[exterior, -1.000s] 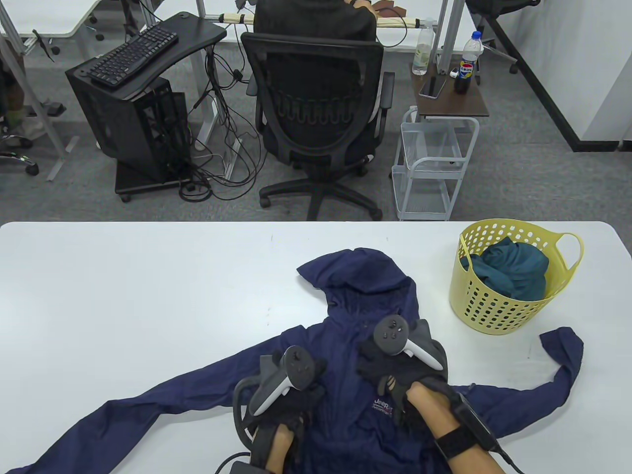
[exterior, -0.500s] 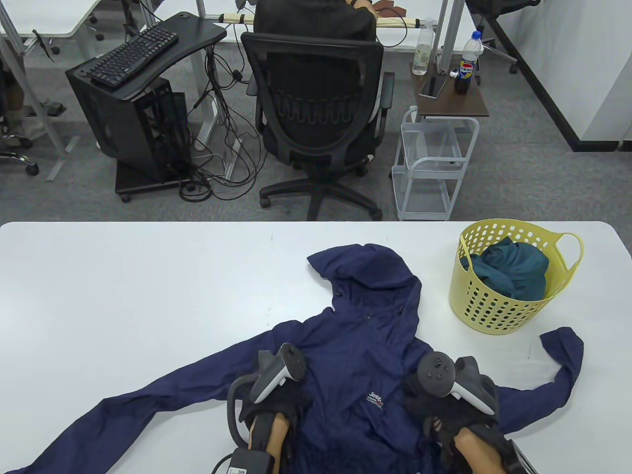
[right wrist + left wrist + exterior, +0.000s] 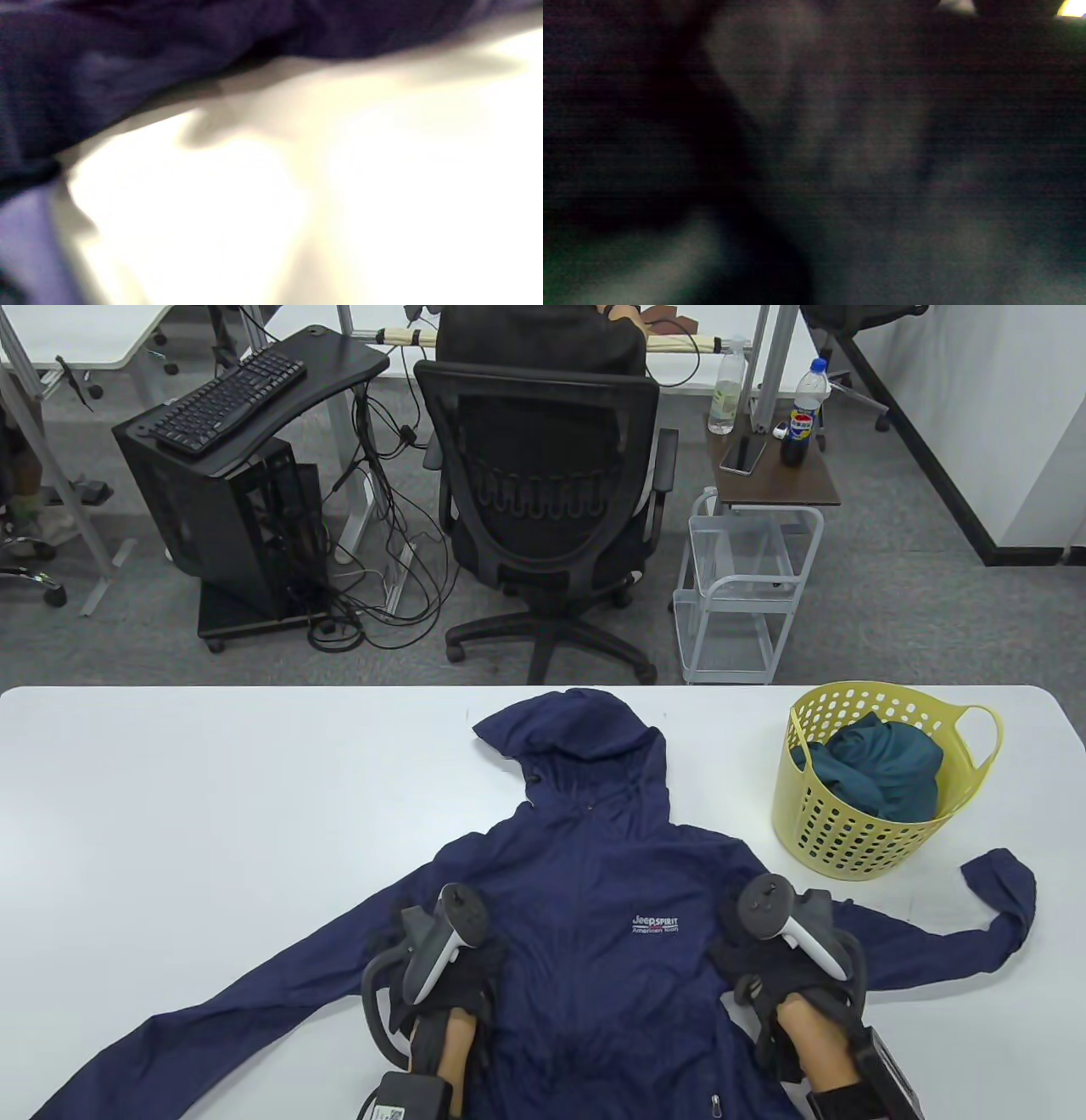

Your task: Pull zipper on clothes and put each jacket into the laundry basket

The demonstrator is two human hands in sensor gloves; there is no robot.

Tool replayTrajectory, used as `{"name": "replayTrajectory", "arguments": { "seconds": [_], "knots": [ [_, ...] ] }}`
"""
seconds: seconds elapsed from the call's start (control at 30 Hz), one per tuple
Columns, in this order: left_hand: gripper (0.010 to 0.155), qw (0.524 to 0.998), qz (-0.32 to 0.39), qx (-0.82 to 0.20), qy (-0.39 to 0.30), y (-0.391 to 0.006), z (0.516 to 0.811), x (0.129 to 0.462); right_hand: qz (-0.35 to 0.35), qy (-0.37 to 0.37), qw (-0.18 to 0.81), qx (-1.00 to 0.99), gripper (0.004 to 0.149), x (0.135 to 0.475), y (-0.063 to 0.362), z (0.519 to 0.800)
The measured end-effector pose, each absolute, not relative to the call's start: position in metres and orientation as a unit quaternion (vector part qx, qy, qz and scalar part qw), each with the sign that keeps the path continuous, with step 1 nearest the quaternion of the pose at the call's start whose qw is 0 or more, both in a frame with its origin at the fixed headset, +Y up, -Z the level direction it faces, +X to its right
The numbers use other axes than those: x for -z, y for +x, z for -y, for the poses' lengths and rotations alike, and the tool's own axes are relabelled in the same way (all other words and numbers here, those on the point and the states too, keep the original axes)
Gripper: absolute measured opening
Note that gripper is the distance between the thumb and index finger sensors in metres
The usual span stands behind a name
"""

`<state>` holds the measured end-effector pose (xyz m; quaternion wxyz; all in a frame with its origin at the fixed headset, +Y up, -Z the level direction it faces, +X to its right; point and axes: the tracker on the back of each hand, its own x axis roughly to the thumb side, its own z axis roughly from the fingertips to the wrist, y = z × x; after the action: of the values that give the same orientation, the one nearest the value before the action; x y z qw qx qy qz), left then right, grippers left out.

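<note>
Navy, thin and slightly crinkled fabric makes up the jacket (image 3: 594, 899), which is spread front-up on the white table (image 3: 212, 814), hood toward the far edge and sleeves flung out to both sides. White lettering reading "Jeep SPIRIT" is stitched on the chest, with a smaller line beneath that is too small to be read. The left hand (image 3: 450, 976) is laid on the jacket near one armpit and the right hand (image 3: 776, 967) near the other; the fingers are hidden under the trackers, so their spread cannot be told. A yellow perforated plastic laundry basket (image 3: 857, 831), round with loop handles, is set just beside the right sleeve, and a bundled teal garment (image 3: 882, 763) is held inside it. Both wrist views are blurred, possibly by closeness to the cloth.
</note>
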<state>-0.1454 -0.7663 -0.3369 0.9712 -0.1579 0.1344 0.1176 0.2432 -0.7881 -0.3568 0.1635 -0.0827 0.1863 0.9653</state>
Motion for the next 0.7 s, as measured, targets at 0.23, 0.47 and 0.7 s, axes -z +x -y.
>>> {"name": "replayTrajectory", "arguments": {
  "seconds": [0.23, 0.47, 0.7],
  "knots": [
    [0.049, 0.964, -0.136, -0.177, -0.144, -0.159, 0.72, 0.308, -0.086, -0.023, 0.191, -0.978, 0.058, 0.332, 0.244, 0.745],
    [0.062, 0.931, -0.011, -0.17, -0.323, -0.146, 0.748, 0.309, -0.203, 0.094, 0.14, -0.965, 0.053, 0.305, 0.198, 0.743],
    [0.091, 0.909, -0.018, -0.163, -0.384, -0.151, 0.783, 0.323, -0.27, 0.059, 0.106, -0.955, 0.065, 0.316, 0.203, 0.764]
  ]
}}
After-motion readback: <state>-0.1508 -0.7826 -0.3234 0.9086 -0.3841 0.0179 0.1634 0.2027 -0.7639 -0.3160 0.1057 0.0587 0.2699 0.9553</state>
